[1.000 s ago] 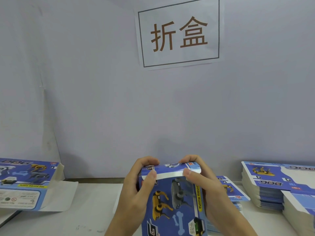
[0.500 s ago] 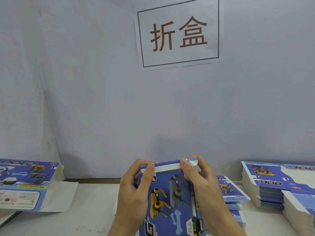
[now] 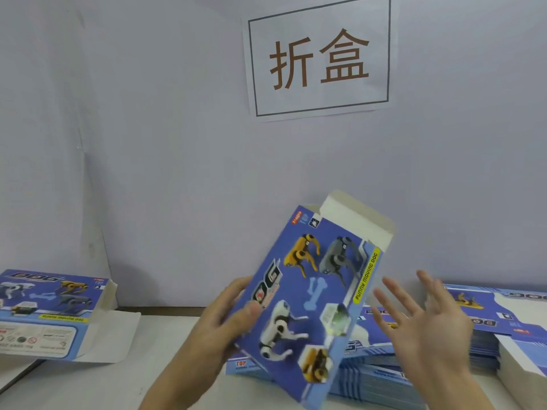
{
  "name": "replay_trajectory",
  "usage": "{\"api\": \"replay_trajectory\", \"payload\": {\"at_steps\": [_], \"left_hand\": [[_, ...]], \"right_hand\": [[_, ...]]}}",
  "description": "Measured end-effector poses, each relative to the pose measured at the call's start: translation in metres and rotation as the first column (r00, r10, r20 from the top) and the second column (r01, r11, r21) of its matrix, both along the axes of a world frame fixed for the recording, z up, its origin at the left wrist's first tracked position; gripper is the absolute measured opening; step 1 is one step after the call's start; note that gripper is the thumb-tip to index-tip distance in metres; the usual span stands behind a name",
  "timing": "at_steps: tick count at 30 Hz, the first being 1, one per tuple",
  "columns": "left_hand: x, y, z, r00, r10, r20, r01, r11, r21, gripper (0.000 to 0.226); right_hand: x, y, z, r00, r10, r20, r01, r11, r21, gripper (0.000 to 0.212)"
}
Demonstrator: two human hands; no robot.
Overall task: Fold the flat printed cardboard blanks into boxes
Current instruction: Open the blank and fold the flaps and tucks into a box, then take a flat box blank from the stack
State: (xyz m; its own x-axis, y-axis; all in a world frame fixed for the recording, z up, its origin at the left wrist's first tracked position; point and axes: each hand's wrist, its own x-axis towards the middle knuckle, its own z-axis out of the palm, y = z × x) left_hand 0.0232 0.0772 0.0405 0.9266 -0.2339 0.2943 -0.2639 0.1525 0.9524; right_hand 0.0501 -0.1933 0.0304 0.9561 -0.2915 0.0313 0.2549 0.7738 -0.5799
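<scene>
With left hand (image 3: 220, 324) gripping the box (image 3: 307, 303) by its left edge, tilted above the tabletop (image 3: 97, 380), and right hand (image 3: 426, 324) spread just beside: best support the right edge before tucking the open top flap (image 3: 355, 223).

Folded box (image 3: 53, 315) far left, blank stacks (image 3: 488, 329) right, sign (image 3: 318, 59) behind.

table (image 3: 165, 344): white | left: folded box (image 3: 47, 315) | centre, right: blank stacks (image 3: 376, 377), (image 3: 509, 327)
</scene>
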Motion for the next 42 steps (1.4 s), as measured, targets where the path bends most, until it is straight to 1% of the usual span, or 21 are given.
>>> {"api": "replay_trajectory", "payload": {"at_steps": [2,4,6,7,9,11,13,14,16,18,19,21,23,25,28,31,33,36,39,40,42], "left_hand": [[-0.004,0.012,0.003,0.998,-0.069,0.001,0.069,0.998,0.010,0.065],[-0.009,0.022,0.006,0.983,-0.181,-0.029,0.183,0.966,0.182,0.065],[-0.008,0.023,0.008,0.987,-0.158,-0.019,0.158,0.960,0.232,0.060],[-0.005,0.021,0.008,0.997,-0.073,0.018,0.070,0.986,0.154,0.054],[-0.001,0.022,0.011,0.989,0.142,0.044,-0.130,0.969,-0.209,0.037],[0.005,0.035,0.012,0.936,0.351,0.032,-0.280,0.795,-0.539,0.036],[0.012,0.047,0.010,0.875,0.481,-0.050,-0.413,0.689,-0.596,0.043],[0.015,0.048,0.005,0.851,0.519,-0.083,-0.482,0.708,-0.516,0.044],[0.020,0.039,-0.011,0.804,0.594,-0.013,-0.589,0.793,-0.154,0.032],[0.023,0.018,-0.027,0.810,0.561,0.170,-0.585,0.762,0.278,0.028],[0.025,0.007,-0.033,0.854,0.476,0.211,-0.518,0.730,0.446,0.032],[0.027,-0.012,-0.046,0.932,0.300,0.203,-0.345,0.562,0.752,0.050],[0.028,-0.024,-0.051,0.953,0.238,0.189,-0.262,0.324,0.909,0.057],[0.027,-0.027,-0.049,0.955,0.213,0.207,-0.252,0.215,0.943,0.054],[0.025,-0.025,-0.044,0.966,0.128,0.224,-0.240,0.131,0.962,0.057],[0.024,-0.021,-0.042,0.968,0.101,0.230,-0.242,0.128,0.962,0.056],[0.022,-0.020,-0.041,0.948,0.104,0.299,-0.314,0.190,0.930,0.046],[0.020,-0.018,-0.036,0.813,0.122,0.569,-0.581,0.239,0.778,0.035],[0.016,-0.025,-0.028,0.696,0.170,0.697,-0.716,0.094,0.692,0.014],[0.014,-0.027,-0.025,0.627,0.141,0.766,-0.779,0.099,0.620,0.015],[0.006,-0.033,-0.017,0.579,0.085,0.811,-0.816,0.065,0.575,0.023]], "right_hand": [[0.010,0.001,-0.003,0.992,-0.123,-0.022,0.125,0.988,0.093,0.026],[0.013,0.006,-0.002,0.997,-0.055,0.053,0.049,0.993,0.108,0.022],[0.021,0.007,-0.016,0.995,-0.026,-0.094,0.047,0.972,0.228,0.021],[0.024,0.006,-0.024,0.988,-0.053,-0.144,0.067,0.993,0.095,0.020],[0.013,0.005,-0.026,0.971,-0.007,-0.238,-0.022,0.993,-0.119,0.017],[0.009,0.003,-0.023,0.969,-0.031,-0.246,-0.012,0.985,-0.171,0.020],[0.008,0.005,-0.022,0.970,-0.051,-0.236,0.010,0.985,-0.171,0.021],[0.008,0.007,-0.022,0.970,-0.055,-0.237,0.014,0.985,-0.171,0.022],[0.007,0.009,-0.020,0.967,-0.069,-0.245,0.020,0.980,-0.198,0.021],[0.007,0.009,-0.020,0.966,-0.084,-0.246,0.031,0.976,-0.214,0.019],[0.007,0.009,-0.020,0.966,-0.089,-0.241,0.032,0.973,-0.230,0.019],[0.007,0.008,-0.021,0.970,-0.089,-0.228,0.026,0.964,-0.264,0.019],[0.008,0.008,-0.022,0.970,-0.091,-0.224,0.016,0.948,-0.317,0.020],[0.010,0.008,-0.022,0.972,-0.099,-0.211,0.014,0.929,-0.371,0.022],[0.011,0.011,-0.022,0.975,-0.116,-0.189,0.019,0.893,-0.450,0.025],[0.011,0.013,-0.022,0.977,-0.108,-0.186,0.001,0.866,-0.500,0.026],[0.012,0.013,-0.021,0.975,-0.098,-0.198,-0.025,0.842,-0.540,0.025],[0.009,0.013,-0.013,0.971,-0.019,-0.238,-0.140,0.764,-0.631,0.016],[0.005,0.016,-0.003,0.958,0.058,-0.282,-0.249,0.660,-0.709,0.014],[0.004,0.017,-0.001,0.955,0.069,-0.289,-0.265,0.634,-0.726,0.018],[0.003,0.022,0.003,0.943,0.102,-0.318,-0.316,0.583,-0.748,0.036]]}}
